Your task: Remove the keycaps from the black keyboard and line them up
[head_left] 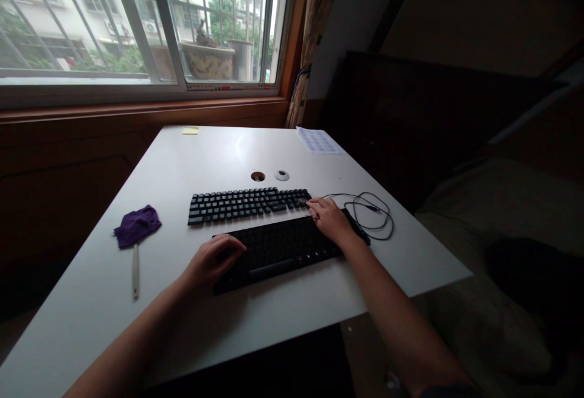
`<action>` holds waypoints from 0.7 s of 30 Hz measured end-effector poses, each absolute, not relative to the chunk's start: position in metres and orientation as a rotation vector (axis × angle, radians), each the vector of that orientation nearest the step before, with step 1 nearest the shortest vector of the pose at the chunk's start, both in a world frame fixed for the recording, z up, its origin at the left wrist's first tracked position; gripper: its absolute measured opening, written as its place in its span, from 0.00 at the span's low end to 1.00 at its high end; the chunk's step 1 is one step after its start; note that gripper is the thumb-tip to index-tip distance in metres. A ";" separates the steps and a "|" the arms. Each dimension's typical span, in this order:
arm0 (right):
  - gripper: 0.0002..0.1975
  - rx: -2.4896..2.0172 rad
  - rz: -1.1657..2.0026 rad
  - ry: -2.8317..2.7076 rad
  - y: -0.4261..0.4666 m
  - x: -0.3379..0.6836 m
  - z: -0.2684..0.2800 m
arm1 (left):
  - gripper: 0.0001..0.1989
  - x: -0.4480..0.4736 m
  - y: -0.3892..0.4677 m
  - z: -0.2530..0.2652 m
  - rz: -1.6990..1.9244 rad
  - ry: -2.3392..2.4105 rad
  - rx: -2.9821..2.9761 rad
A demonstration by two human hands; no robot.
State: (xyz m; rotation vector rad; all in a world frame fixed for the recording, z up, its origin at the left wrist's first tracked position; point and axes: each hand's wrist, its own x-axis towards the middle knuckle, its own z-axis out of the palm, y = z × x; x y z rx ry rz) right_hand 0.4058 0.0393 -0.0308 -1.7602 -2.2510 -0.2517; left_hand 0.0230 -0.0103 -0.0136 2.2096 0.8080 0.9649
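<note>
Head camera view, fingers first: right hand has thumb and index close together at the right end of some loose-looking rows of black keys, mid-frame, but it's too small to tell if a key is pinched in there. Left hand is loosely curled over the left end of a dark keyboard, and I can't tell if it's actually gripping. Relation that matters imo: the keyboard sits just below the key rows in the frame, both long axes running left to right, right ends a bit higher. The rows stretch left from the right fingertips, so the right hand is the nearer one to them, while its wrist crosses over the keyboard's right part. Further out, a thin black cable lies looped right of center, and a purple cloth sits left with a pale handle poking out below. It's all on a white table.
</note>
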 end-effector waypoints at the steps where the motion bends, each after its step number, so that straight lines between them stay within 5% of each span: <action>1: 0.17 -1.760 -0.252 -2.249 0.039 0.406 -0.030 | 0.07 0.023 -0.010 -0.014 0.965 0.803 2.212; 21: 0.18 -1.703 -0.288 -2.256 0.036 0.390 -0.027 | 0.06 0.022 -0.009 -0.017 0.979 0.797 2.219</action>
